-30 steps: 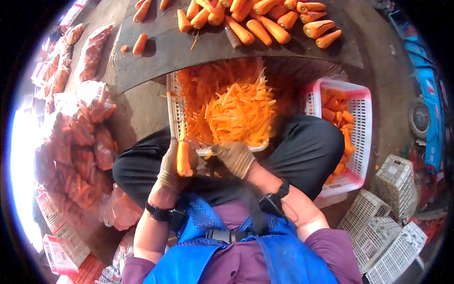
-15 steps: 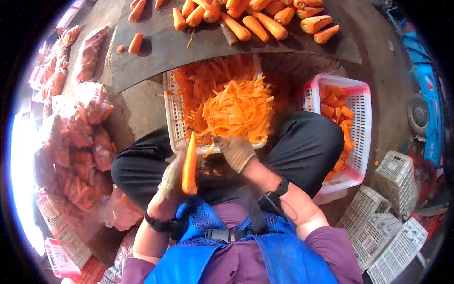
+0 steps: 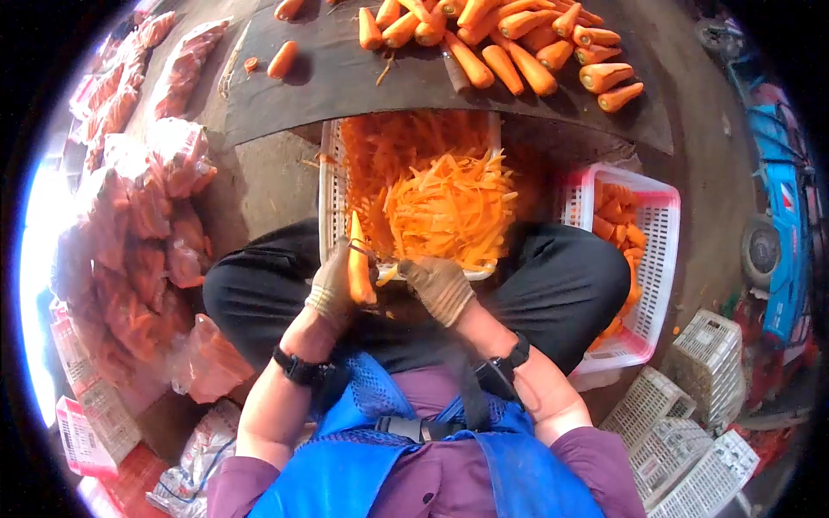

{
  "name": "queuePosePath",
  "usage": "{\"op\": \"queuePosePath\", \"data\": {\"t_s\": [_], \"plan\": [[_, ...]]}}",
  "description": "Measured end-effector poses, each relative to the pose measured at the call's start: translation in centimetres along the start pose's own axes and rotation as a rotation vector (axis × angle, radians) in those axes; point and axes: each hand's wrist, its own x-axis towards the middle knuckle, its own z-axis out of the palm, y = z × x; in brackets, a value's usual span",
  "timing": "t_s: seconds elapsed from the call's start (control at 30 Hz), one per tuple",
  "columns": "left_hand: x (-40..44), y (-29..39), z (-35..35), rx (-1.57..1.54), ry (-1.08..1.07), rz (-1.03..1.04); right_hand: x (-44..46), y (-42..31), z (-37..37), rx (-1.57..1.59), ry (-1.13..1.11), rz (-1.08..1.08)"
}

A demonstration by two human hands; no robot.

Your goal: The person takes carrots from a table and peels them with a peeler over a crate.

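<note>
My left hand (image 3: 332, 289), in a worn work glove, is wrapped round a carrot (image 3: 359, 263) whose thin end points up and away from me. Close by on the right, my gloved right hand (image 3: 439, 287) is closed, its fingertips towards the carrot; what it grips is hidden. A small orange strip hangs between the hands. Both hands are at the near rim of a white basket (image 3: 331, 194) heaped with carrot peelings (image 3: 449, 207).
Whole carrots (image 3: 535, 69) lie on a dark board (image 3: 328, 95) ahead. Cut carrot pieces fill part of a pink-and-white crate (image 3: 661, 250) by my right knee. Bagged carrots (image 3: 138, 250) are piled left; white crates (image 3: 704, 358) stand at lower right.
The view has shifted, so the board and baskets appear lower and farther right. The carrot stays in my left hand, now more upright, and my right hand remains closed beside it.
</note>
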Motion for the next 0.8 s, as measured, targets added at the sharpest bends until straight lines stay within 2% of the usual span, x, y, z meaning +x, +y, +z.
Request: {"op": "queuePosePath", "data": {"t_s": [0.07, 0.1, 0.23, 0.33, 0.37, 0.47, 0.5, 0.6, 0.63, 0.73, 0.8], "plan": [[0.6, 0.4, 1.2, -0.013, -0.031, 0.039, -0.3, -0.3, 0.4, 0.038, 0.004, -0.064], [-0.6, 1.0, 2.9, -0.095, 0.049, 0.010, -0.4, -0.3, 0.5, 0.055, 0.005, -0.096], [0.2, 0.9, 2.9, -0.248, 0.030, -0.116, -0.6, -0.1, 0.3, -0.178, 0.054, -0.161], [-3.6, 3.0, 4.1, -0.103, -0.032, -0.168, -0.5, 0.6, 0.5, -0.357, 0.049, -0.140], [0.4, -0.3, -0.9, -0.079, -0.115, -0.163, -0.4, 0.5, 0.7, -0.413, 0.050, -0.121], [-5.3, 0.7, 0.0, 0.117, -0.057, -0.140, -0.1, 2.1, 1.2, -0.537, 0.121, -0.130], [-5.9, 0.5, -1.5, 0.181, -0.121, -0.127, 0.1, 3.0, 1.4, -0.566, 0.159, -0.146], [-8.1, 2.2, -2.2, -0.103, -0.224, -0.186, 1.3, 4.5, 1.2, -0.458, 0.215, -0.029], [-8.3, 3.0, -2.3, -0.143, -0.301, -0.199, 1.0, 2.2, 0.8, -0.201, 0.196, 0.157], [-7.1, 3.3, -3.4, -0.073, -0.165, 0.011, 0.8, 1.7, 1.5, -0.189, 0.219, 0.004], [-6.8, 4.2, -3.5, -0.132, -0.256, 0.003, 0.5, 1.4, 1.4, -0.104, 0.202, 0.082]]}}
